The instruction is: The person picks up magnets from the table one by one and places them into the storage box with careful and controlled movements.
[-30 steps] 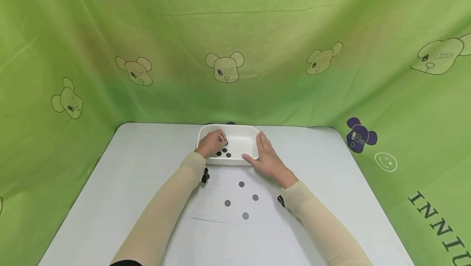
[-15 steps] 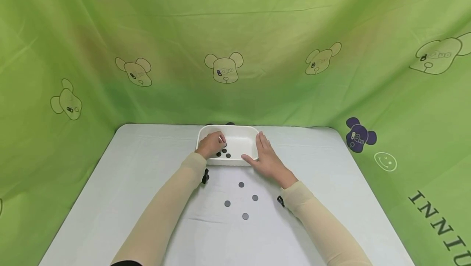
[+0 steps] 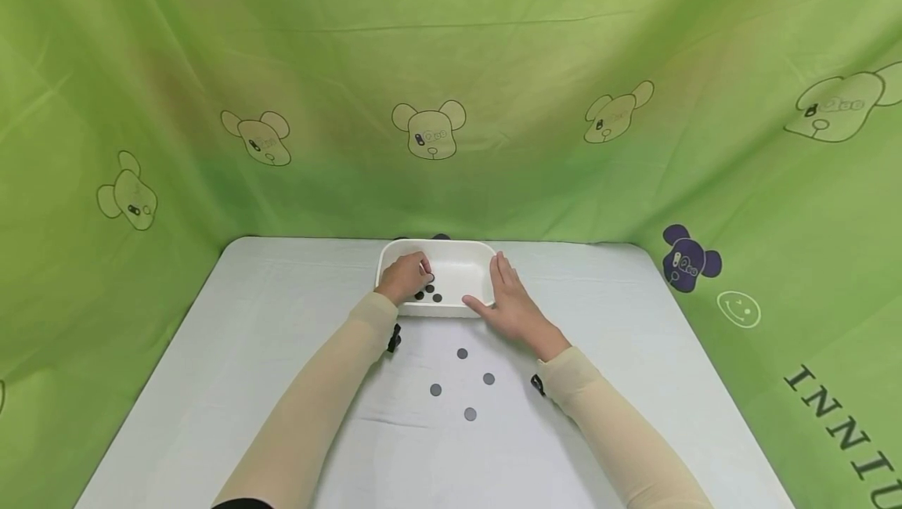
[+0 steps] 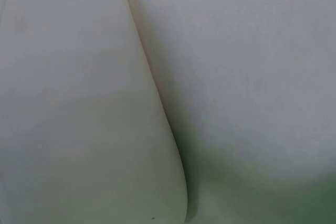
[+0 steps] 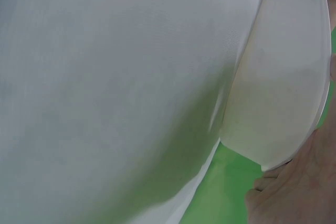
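A white rectangular tray (image 3: 461, 310) sits toward the far edge of the table. My left hand (image 3: 403, 277) reaches over its left part, thumb and fingertips pinching a small dark round disc (image 3: 431, 278) low inside it. Several more dark discs (image 3: 437, 298) lie on the tray floor just below those fingertips. My right hand (image 3: 517, 309) rests against the tray's right end, fingers straight along the side and thumb spread over the front corner. In the right wrist view, that hand (image 5: 299, 187) lies along the tray's end wall (image 5: 281, 77). The left wrist view holds only the tray's outer wall (image 4: 89, 103) and tabletop.
Several grey discs (image 3: 462, 354) lie scattered on the white-covered table (image 3: 599, 297) between my forearms. A green cloth (image 3: 521, 180) printed with bear heads rises behind the table and on both sides.
My left hand has dipped slightly within the tray, bringing the pinched disc a little lower. The right hand and the discs on the table hold their places.
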`<state>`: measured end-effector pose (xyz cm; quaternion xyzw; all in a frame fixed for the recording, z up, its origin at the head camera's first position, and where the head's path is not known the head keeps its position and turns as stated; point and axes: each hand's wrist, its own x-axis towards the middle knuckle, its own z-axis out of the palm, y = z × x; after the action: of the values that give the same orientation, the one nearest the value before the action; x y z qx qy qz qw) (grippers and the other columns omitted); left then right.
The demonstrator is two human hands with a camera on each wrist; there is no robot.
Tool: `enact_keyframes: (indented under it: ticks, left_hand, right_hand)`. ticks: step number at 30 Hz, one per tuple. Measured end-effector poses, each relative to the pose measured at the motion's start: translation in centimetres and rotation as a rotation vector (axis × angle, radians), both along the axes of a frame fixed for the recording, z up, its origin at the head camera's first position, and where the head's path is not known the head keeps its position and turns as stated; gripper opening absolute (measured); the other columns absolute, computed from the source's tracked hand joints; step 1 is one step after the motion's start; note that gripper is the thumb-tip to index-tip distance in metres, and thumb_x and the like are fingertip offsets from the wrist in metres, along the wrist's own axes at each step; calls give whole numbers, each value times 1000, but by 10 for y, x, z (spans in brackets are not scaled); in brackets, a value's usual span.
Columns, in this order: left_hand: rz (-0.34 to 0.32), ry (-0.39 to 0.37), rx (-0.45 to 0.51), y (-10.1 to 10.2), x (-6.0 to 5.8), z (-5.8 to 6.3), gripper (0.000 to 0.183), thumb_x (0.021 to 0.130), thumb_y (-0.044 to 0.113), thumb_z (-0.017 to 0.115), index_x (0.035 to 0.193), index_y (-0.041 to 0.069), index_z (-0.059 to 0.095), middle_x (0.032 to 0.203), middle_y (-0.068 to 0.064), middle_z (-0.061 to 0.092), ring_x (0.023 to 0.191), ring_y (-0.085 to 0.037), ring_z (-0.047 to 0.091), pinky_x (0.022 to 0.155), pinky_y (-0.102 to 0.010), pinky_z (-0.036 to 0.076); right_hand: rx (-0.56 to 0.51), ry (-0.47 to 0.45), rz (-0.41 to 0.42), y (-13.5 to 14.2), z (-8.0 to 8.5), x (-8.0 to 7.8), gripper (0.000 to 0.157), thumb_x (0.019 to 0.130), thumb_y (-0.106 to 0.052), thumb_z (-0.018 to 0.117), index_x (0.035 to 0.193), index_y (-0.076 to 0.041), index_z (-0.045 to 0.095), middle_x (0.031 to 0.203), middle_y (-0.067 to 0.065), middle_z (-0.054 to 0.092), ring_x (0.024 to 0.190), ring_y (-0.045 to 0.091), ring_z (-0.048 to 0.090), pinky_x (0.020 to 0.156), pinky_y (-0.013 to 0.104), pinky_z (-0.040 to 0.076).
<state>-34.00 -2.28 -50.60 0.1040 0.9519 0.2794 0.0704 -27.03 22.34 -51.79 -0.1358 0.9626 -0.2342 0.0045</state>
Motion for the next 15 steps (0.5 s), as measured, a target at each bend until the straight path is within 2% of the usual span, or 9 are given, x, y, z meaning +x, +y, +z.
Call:
enact_keyframes:
  ticks: [9, 15]
  left_hand:
    - [5, 34, -44, 2, 1, 2, 12, 107, 23, 68, 110, 12, 70, 96, -2, 71, 78, -17, 64, 73, -36, 54]
    - [-18, 107, 10, -2, 5, 12, 14, 108, 23, 64, 112, 12, 71, 99, -1, 70, 82, -16, 62, 75, -34, 55]
  right_hand:
    - [6, 0, -3, -1, 0, 0, 114, 103, -70, 54, 168, 7, -1, 178, 25, -6, 164, 46, 6, 133, 53, 11]
    - [1, -4, -2, 0, 2, 1, 114, 103, -70, 54, 168, 7, -1, 177, 24, -8, 164, 46, 5, 133, 53, 10]
